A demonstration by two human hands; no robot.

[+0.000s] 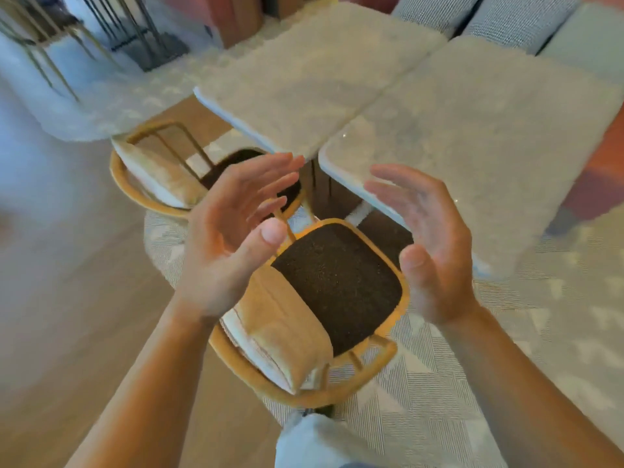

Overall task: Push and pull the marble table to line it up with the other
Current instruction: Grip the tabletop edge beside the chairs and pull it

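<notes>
Two pale marble tables stand side by side with a thin dark seam between them. The left marble table (pixel 304 82) has its near edge set a little farther back than that of the right marble table (pixel 489 136). My left hand (pixel 233 231) and my right hand (pixel 429 241) are raised in front of the tables' near corners, palms facing each other, fingers apart, holding nothing. Neither hand touches a table. The whole view is blurred.
A yellow-framed chair with a dark seat (pixel 337 285) stands right below my hands, and a second such chair (pixel 162 170) is tucked at the left table. Grey cushions (pixel 516 21) line the far side. A patterned rug (pixel 439 366) covers the wooden floor.
</notes>
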